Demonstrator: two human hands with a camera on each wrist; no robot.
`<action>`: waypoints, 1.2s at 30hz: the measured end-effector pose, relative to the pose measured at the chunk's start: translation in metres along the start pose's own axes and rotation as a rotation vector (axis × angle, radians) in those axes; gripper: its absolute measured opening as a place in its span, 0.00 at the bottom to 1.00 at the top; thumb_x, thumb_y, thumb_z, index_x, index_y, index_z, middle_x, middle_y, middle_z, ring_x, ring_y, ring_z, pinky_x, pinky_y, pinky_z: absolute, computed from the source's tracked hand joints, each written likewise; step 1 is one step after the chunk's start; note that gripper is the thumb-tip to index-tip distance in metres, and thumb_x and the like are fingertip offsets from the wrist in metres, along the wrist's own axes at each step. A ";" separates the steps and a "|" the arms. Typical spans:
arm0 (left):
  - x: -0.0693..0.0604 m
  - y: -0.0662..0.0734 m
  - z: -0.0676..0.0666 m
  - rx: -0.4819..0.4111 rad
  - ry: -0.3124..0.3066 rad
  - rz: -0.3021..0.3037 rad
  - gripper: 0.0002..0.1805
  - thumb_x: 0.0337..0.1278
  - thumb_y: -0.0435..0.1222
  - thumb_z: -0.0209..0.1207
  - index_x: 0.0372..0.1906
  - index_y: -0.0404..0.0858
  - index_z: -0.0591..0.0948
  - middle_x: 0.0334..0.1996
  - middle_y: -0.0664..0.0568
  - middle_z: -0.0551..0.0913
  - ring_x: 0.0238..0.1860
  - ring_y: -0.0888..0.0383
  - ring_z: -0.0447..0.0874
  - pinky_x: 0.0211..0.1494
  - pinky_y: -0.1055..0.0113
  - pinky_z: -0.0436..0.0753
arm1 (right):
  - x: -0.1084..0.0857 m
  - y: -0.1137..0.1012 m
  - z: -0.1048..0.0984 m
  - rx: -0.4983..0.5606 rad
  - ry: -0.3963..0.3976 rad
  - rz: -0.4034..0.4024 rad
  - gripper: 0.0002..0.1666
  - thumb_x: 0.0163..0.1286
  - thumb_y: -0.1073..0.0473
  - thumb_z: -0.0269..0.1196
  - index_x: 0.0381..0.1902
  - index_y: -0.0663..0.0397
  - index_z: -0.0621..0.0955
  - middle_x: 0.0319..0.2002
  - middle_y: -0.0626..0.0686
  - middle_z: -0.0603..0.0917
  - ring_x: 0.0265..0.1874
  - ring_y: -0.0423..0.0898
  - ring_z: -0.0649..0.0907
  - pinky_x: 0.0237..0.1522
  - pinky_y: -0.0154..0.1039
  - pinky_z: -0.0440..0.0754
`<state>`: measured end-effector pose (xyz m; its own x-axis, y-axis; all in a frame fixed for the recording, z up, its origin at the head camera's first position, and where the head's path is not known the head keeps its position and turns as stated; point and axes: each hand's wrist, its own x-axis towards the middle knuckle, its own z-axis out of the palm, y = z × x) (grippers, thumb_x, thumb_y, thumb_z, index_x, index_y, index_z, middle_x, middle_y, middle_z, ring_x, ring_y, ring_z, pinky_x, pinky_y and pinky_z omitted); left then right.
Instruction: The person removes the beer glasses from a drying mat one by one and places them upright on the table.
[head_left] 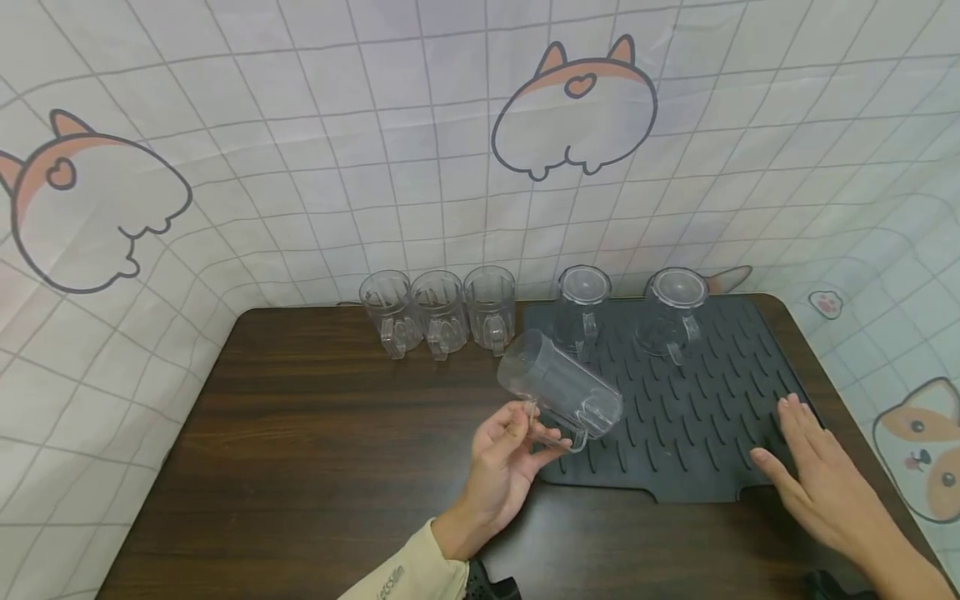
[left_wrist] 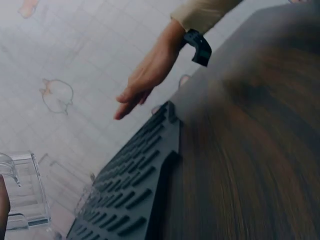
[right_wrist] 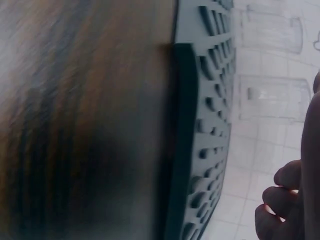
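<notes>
My left hand (head_left: pixel 498 479) grips the handle of a clear glass mug (head_left: pixel 562 383), which is tilted on its side over the left part of a dark drying mat (head_left: pixel 697 454). Part of that mug (left_wrist: pixel 30 195) shows at the left edge of the left wrist view. With fingers straight and holding nothing, my right hand (head_left: pixel 836 492) is by the mat's front right corner; whether it touches the mat I cannot tell. Two glass mugs stand upside down at the back of the mat, one nearer the middle (head_left: pixel 582 312) and one farther right (head_left: pixel 670 321).
Three more glass mugs stand in a row at the table's back edge, left (head_left: pixel 390 312), middle (head_left: pixel 440 312) and right (head_left: pixel 491 308), handles toward me. The dark wooden table (head_left: pixel 315 450) meets a tiled-pattern cloth (head_left: pixel 337 150) behind and at the sides.
</notes>
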<state>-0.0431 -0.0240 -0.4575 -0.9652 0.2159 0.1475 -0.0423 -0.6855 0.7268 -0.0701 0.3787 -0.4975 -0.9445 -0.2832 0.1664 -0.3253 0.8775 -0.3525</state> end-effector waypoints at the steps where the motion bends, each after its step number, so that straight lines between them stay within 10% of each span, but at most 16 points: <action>1: -0.001 0.001 -0.002 0.012 0.002 0.000 0.07 0.82 0.37 0.47 0.46 0.43 0.76 0.37 0.61 0.85 0.45 0.62 0.89 0.59 0.60 0.88 | 0.000 0.002 0.001 -0.019 -0.010 0.004 0.48 0.83 0.47 0.52 0.82 0.67 0.43 0.83 0.69 0.41 0.85 0.53 0.34 0.84 0.58 0.26; 36: -0.019 0.066 -0.082 0.478 0.141 0.006 0.06 0.80 0.35 0.52 0.46 0.37 0.77 0.35 0.60 0.85 0.42 0.64 0.90 0.55 0.64 0.90 | -0.016 0.026 0.023 -0.239 -0.165 0.087 0.58 0.79 0.32 0.52 0.81 0.72 0.45 0.81 0.74 0.38 0.82 0.71 0.38 0.76 0.68 0.16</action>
<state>-0.0488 -0.1305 -0.4670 -0.9920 0.0941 0.0840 0.0541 -0.2842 0.9572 -0.0646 0.3973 -0.5304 -0.9694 -0.2450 -0.0137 -0.2413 0.9619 -0.1288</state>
